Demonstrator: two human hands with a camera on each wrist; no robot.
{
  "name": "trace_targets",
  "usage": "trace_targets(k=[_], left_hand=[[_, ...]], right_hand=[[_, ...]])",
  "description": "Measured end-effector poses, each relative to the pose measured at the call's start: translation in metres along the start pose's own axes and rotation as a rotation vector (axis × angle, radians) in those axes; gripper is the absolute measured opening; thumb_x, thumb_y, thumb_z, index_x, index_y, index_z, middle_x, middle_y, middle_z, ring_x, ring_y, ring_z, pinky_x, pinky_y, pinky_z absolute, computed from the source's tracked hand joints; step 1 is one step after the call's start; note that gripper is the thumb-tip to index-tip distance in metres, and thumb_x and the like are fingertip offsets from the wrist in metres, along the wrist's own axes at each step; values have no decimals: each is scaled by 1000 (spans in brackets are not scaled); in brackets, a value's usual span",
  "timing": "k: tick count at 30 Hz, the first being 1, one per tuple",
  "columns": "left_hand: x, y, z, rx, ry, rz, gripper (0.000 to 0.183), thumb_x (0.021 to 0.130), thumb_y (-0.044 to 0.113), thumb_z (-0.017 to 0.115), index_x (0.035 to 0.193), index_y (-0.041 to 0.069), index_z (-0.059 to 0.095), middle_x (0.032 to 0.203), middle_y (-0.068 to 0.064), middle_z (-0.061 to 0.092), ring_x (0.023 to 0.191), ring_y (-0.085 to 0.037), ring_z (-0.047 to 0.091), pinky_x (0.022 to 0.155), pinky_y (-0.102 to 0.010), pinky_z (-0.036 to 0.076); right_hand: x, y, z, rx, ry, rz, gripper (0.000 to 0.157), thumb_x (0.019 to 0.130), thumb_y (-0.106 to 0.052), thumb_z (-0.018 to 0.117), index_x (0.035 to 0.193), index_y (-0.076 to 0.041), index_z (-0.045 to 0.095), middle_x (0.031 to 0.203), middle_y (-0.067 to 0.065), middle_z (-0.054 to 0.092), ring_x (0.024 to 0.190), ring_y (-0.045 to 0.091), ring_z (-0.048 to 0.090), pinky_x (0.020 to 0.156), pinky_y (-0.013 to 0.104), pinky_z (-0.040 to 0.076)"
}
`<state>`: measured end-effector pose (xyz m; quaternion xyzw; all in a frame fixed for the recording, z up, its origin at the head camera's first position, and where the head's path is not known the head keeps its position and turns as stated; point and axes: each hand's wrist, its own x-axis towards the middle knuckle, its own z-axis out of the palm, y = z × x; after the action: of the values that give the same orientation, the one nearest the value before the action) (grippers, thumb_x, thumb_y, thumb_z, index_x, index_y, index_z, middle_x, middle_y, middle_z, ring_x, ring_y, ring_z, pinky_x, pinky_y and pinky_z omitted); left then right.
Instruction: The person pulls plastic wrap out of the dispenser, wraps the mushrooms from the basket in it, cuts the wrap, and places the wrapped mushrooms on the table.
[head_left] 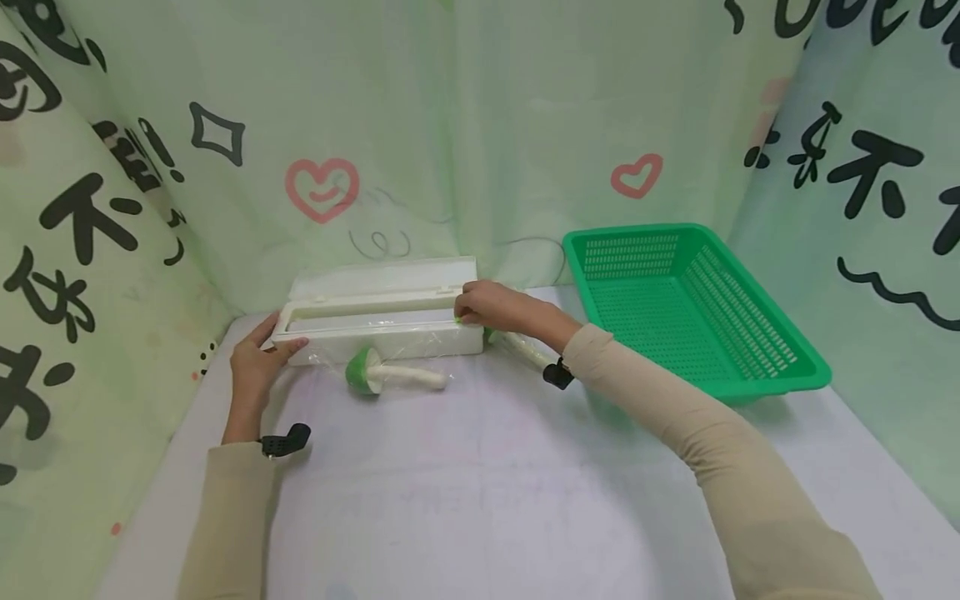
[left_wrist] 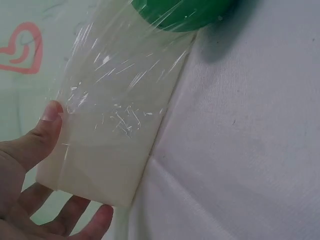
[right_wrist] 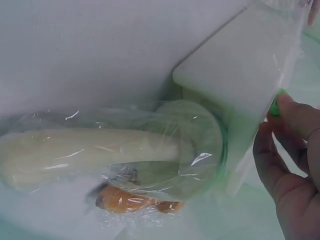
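Observation:
A long white cling film box (head_left: 386,342) stands at the back of the table with its lid tilted up. My left hand (head_left: 253,367) grips its left end, thumb on the front face and fingers around the end. At the right end my right hand (head_left: 495,307) pinches a small green slider (right_wrist: 274,108) on the box's front edge. Clear film (left_wrist: 120,75) hangs down over the front face. Before the box lies a mushroom-shaped piece (head_left: 363,372) with a green cap and white stem; film passes over its cap in the left wrist view.
Under my right wrist lies a film-wrapped mushroom-shaped piece (right_wrist: 90,150), with a small orange thing in clear plastic (right_wrist: 122,200) beside it. A green plastic basket (head_left: 750,333) stands at the right. Printed curtains (head_left: 480,125) enclose the white table (head_left: 480,500).

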<state>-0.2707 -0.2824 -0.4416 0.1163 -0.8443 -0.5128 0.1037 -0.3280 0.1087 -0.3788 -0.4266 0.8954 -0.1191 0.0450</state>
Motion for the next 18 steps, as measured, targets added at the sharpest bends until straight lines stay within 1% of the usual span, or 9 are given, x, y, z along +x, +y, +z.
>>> trace_targets(k=[2, 4, 5, 7, 8, 10, 12, 14, 18], left_hand=[[-1, 0, -1, 56, -9, 54, 63, 93, 25, 76, 150, 14, 50, 158, -14, 42, 110, -24, 59, 68, -6, 43], [-1, 0, -1, 95, -15, 85, 57, 95, 26, 75, 146, 10, 55, 158, -16, 41, 113, -31, 60, 67, -6, 41], [-1, -1, -1, 112, -10, 98, 54, 95, 26, 75, 143, 8, 58, 157, -16, 43, 111, -31, 60, 66, -6, 41], [0, 0, -1, 138, 3, 120, 50, 95, 25, 75, 139, 5, 62, 155, -16, 45, 98, -20, 65, 63, -6, 40], [0, 1, 0, 146, 10, 129, 49, 94, 24, 76, 137, 5, 63, 153, -16, 47, 89, -14, 65, 61, -7, 40], [1, 2, 0, 165, 33, 152, 45, 93, 23, 77, 133, 4, 67, 150, -17, 50, 72, -1, 56, 57, -9, 40], [2, 2, 1, 182, 56, 178, 42, 91, 21, 79, 128, 2, 70, 146, -19, 53, 61, 7, 47, 54, -10, 38], [2, 2, 2, 195, 77, 203, 39, 90, 20, 80, 123, 1, 72, 143, -20, 55, 60, 10, 46, 53, -10, 37], [5, 1, 4, 210, 108, 241, 35, 87, 18, 82, 116, 0, 75, 138, -23, 59, 51, 9, 41, 49, -12, 34]], right_hand=[[1, -1, 1, 4, 18, 12, 17, 98, -11, 68, 110, 0, 73, 104, 13, 68, 100, 27, 65, 88, 32, 55], [2, -3, 4, 26, 47, 44, 16, 98, -13, 70, 107, -1, 74, 102, 12, 68, 97, 25, 66, 85, 31, 55], [2, -4, 5, 46, 66, 62, 15, 97, -13, 70, 106, -1, 74, 100, 11, 68, 95, 24, 66, 83, 31, 55], [1, -5, 8, 84, 100, 103, 13, 97, -14, 71, 103, -2, 75, 98, 10, 68, 92, 23, 65, 80, 30, 55], [1, -5, 8, 98, 111, 122, 13, 97, -13, 70, 102, -3, 75, 98, 9, 67, 91, 22, 65, 79, 30, 55], [0, -6, 9, 115, 124, 145, 11, 98, -12, 70, 102, -3, 75, 98, 9, 67, 90, 22, 64, 78, 30, 54], [0, -5, 9, 111, 114, 152, 12, 98, -12, 68, 102, -3, 74, 99, 9, 67, 91, 22, 64, 79, 30, 55], [-1, -4, 8, 101, 101, 147, 12, 99, -12, 68, 102, -2, 74, 100, 9, 66, 93, 22, 64, 80, 31, 54], [-4, 0, 8, 74, 112, 93, 11, 99, -10, 67, 101, -1, 73, 100, 11, 66, 93, 24, 64, 81, 32, 55]])
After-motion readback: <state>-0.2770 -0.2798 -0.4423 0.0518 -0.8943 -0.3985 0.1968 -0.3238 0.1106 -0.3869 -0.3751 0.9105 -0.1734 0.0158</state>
